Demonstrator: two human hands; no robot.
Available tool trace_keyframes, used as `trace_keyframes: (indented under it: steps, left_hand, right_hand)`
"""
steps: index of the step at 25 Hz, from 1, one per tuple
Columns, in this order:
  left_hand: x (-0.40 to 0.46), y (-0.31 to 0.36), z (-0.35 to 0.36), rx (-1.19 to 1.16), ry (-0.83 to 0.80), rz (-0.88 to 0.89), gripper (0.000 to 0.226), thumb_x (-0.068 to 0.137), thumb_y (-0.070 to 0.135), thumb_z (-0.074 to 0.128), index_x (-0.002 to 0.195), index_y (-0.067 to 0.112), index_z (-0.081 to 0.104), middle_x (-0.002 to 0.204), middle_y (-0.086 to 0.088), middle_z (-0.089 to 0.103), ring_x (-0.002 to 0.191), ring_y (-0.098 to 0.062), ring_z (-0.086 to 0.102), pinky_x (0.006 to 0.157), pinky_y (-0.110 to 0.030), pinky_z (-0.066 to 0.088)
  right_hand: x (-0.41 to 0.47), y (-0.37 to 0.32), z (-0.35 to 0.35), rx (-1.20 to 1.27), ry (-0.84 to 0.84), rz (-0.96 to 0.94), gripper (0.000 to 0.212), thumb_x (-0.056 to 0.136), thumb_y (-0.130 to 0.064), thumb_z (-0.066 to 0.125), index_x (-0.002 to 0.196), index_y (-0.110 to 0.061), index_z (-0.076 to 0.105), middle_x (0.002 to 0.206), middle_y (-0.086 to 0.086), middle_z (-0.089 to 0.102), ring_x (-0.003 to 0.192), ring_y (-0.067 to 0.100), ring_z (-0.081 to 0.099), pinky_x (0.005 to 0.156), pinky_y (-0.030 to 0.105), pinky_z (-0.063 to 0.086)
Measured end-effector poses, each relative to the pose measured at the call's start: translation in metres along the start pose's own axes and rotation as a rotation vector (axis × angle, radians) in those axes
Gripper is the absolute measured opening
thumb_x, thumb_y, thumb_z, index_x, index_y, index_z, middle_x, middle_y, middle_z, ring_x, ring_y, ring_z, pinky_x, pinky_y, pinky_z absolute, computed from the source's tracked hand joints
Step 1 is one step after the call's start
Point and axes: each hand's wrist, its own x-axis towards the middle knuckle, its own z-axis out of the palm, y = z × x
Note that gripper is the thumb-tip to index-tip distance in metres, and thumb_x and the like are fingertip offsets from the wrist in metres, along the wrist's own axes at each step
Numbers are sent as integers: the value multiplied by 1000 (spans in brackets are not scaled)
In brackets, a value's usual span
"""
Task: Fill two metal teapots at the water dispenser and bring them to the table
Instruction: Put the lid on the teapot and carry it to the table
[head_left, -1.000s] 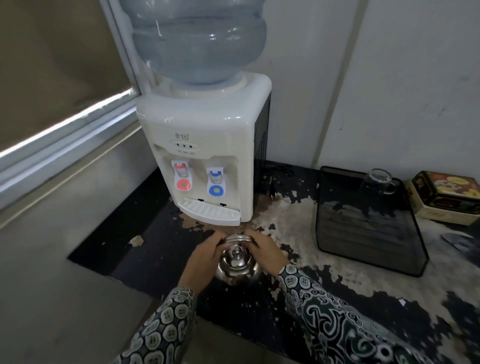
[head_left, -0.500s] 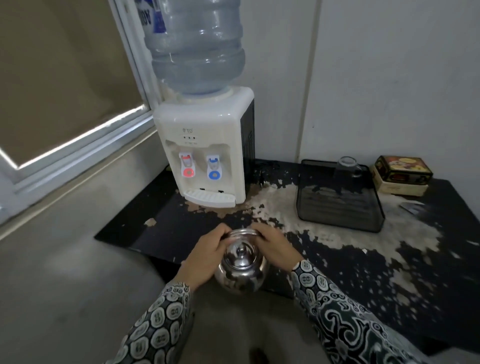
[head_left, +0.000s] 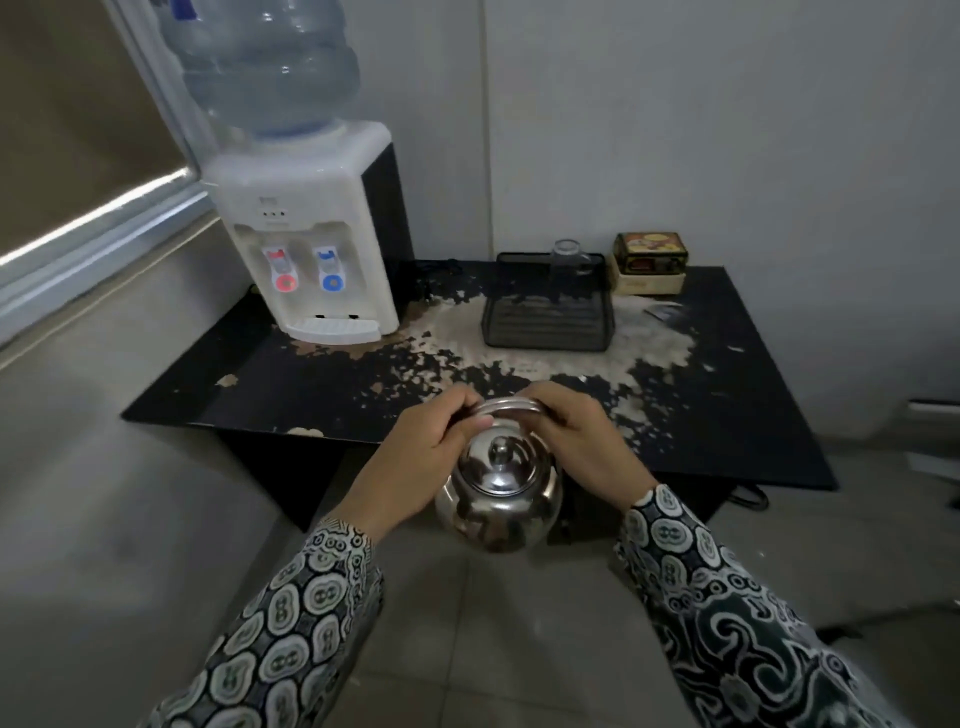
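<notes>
The teapot (head_left: 500, 486), lidded, is hanging from both hands (head_left: 415, 457) (head_left: 582, 447) clasping its handle (head_left: 506, 406), seemingly being carried tableward, needing level travel.

Dim, soft-focus room lit from the window (head_left: 98, 208) (wide-angle bending at edges).

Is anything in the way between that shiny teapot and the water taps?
Nothing visible. Both hands, left and right, hold the teapot by its handle off the table's near edge, and the peeling tabletop before the dispenser is bare.
</notes>
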Motion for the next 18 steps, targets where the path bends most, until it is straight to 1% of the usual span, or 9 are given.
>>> trace_keyframes:
  steps: [1, 4, 6, 7, 9, 11, 14, 18]
  left_hand:
    - [-4, 17, 14, -24, -21, 29, 14, 94, 23, 51, 80, 24, 54, 66, 13, 56, 60, 2, 49, 59, -11, 38]
    - [-17, 69, 66, -98, -102, 86, 14, 93, 20, 52, 80, 23, 56, 70, 17, 58, 62, 3, 51, 62, -10, 39]
    - [-26, 96, 97, -138, -133, 105, 13, 92, 20, 53, 81, 22, 58, 72, 17, 60, 65, 3, 53, 64, -10, 41]
    - [-32, 118, 124, -173, -158, 112, 13, 92, 21, 54, 80, 23, 58, 72, 16, 61, 66, 2, 54, 64, -10, 41]
    - [-42, 143, 155, -231, -171, 135, 12, 91, 26, 55, 80, 22, 59, 72, 12, 60, 67, 0, 55, 65, -12, 43]
    - [-54, 178, 201, -284, -201, 165, 16, 87, 31, 54, 82, 17, 60, 73, 8, 60, 69, -3, 56, 66, -16, 46]
    - [-71, 225, 256, -349, -239, 211, 22, 86, 28, 53, 85, 8, 60, 72, 6, 59, 68, -6, 56, 64, -17, 46]
    - [-92, 279, 312, -427, -314, 270, 23, 86, 24, 52, 85, 3, 59, 73, 5, 58, 68, -5, 55, 64, -16, 44]
  right_hand:
    - [-19, -1, -17, 4, 26, 2, 10, 88, -6, 55, 86, -2, 63, 85, 13, 65, 80, 22, 60, 72, 30, 47]
    - [-80, -4, -75, 18, 89, 1, 9, 87, -4, 56, 86, -3, 65, 84, 12, 65, 79, 20, 60, 71, 27, 47]
    - [-116, 0, -106, -3, 95, 13, 8, 87, -6, 57, 85, -4, 64, 81, 12, 64, 78, 21, 60, 71, 29, 46]
    - [-145, 4, -132, -29, 106, 28, 8, 87, -8, 57, 84, -3, 63, 80, 12, 64, 77, 22, 59, 70, 30, 46]
    - [-179, 7, -163, -49, 94, 32, 12, 88, -11, 58, 82, -1, 62, 77, 13, 63, 74, 23, 58, 68, 32, 45]
    - [-224, 8, -207, -101, 107, 17, 17, 87, -16, 60, 79, -1, 62, 74, 11, 63, 71, 20, 58, 65, 31, 45]
    - [-284, 6, -259, -129, 136, 28, 25, 86, -24, 59, 74, -2, 62, 69, 10, 62, 66, 20, 58, 63, 32, 45]
    - [-355, 0, -311, -129, 180, 67, 25, 87, -23, 60, 69, -6, 62, 60, 2, 59, 55, 8, 54, 56, 22, 43]
